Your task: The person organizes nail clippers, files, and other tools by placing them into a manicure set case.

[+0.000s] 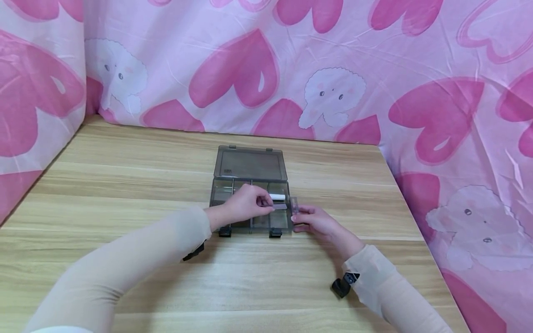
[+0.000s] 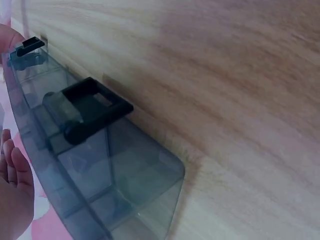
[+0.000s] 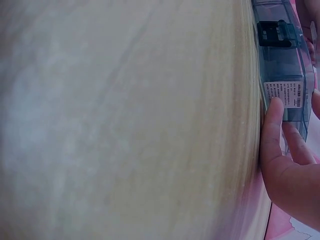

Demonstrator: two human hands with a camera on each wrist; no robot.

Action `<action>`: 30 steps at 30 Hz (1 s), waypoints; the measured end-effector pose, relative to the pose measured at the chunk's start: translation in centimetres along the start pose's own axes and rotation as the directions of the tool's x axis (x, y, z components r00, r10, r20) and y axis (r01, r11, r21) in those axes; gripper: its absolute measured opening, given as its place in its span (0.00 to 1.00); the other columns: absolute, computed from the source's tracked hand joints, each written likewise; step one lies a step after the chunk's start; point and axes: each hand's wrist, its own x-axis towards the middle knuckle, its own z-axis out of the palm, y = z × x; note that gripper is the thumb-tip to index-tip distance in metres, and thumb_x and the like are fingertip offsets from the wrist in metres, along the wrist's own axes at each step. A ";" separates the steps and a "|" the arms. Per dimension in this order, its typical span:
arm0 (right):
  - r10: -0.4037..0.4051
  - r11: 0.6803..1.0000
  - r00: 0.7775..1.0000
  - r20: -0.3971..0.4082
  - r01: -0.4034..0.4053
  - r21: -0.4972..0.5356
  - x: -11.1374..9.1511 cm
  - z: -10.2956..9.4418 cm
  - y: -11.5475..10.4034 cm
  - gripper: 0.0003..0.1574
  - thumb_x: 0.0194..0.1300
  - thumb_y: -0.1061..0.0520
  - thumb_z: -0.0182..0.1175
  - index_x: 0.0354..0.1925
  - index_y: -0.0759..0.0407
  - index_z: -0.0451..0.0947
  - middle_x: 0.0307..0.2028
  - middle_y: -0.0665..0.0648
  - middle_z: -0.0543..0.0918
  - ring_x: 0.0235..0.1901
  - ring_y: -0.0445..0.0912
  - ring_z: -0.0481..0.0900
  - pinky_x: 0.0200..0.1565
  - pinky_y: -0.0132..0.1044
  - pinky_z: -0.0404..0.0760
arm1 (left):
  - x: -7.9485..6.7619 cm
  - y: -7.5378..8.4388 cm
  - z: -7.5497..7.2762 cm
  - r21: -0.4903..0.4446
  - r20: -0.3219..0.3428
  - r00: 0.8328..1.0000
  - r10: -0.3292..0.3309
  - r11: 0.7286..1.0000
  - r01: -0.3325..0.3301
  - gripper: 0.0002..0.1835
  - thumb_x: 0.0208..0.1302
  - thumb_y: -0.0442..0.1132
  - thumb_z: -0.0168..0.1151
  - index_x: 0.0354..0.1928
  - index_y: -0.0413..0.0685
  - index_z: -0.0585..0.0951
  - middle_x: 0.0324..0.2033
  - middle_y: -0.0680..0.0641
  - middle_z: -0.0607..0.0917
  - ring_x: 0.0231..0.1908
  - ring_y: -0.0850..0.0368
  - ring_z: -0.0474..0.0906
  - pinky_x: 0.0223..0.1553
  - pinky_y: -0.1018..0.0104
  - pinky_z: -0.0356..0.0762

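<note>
A smoky clear plastic compartment box [image 1: 260,230] lies on the table with its lid [image 1: 251,164] tipped back. Over its right-hand compartments my left hand [image 1: 245,203] pinches a small translucent strip [image 1: 280,206], with thumb and fingertips together. Just behind that strip, a white cylinder-like piece [image 1: 277,197] lies in the box. At the right end, my right hand [image 1: 318,224] holds the side of the box, fingers against its outer wall. A pale clear piece [image 1: 294,204] shows beside those fingers; whether it is held cannot be told. Both hands show partly in the left wrist view.
Two black latches [image 1: 225,232] hang open on the box's front edge. A printed label [image 3: 284,94] is stuck on the box wall near my right fingers. Wood-grain table [image 1: 137,180] surrounds the box, and a pink heart-patterned cloth [image 1: 175,69] hangs behind and at the sides.
</note>
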 end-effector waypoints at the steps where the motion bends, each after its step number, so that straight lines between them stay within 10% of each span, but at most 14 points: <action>1: -0.003 1.000 1.000 0.005 0.003 -0.002 0.0 0.0 0.0 0.36 0.62 0.67 0.53 0.65 0.77 0.53 0.39 0.48 0.80 0.36 0.40 0.80 0.43 0.34 0.81 | 0.0 0.0 0.1 0.003 0.001 1.000 0.003 1.000 -0.003 0.02 0.56 0.38 0.67 0.30 0.48 0.84 0.26 0.54 0.85 0.27 0.67 0.77 0.31 0.77 0.76; 23: -0.001 1.000 1.000 -0.009 0.001 0.015 -0.2 0.4 0.0 0.36 0.61 0.70 0.51 0.64 0.80 0.52 0.37 0.49 0.78 0.34 0.38 0.79 0.41 0.33 0.82 | -1.3 -0.5 -2.6 -0.039 -0.116 0.993 -0.021 0.999 0.016 0.06 0.57 0.43 0.67 0.33 0.50 0.84 0.28 0.53 0.84 0.26 0.62 0.74 0.30 0.71 0.75; 30: -0.004 0.988 0.994 -0.111 -0.013 -0.152 -0.7 0.1 -1.3 0.29 0.65 0.63 0.53 0.60 0.79 0.60 0.31 0.51 0.81 0.30 0.39 0.80 0.38 0.33 0.82 | -2.9 -1.9 -4.7 -0.029 -0.180 0.983 -0.040 0.999 0.036 0.06 0.58 0.43 0.66 0.34 0.50 0.84 0.29 0.52 0.85 0.30 0.60 0.74 0.34 0.68 0.75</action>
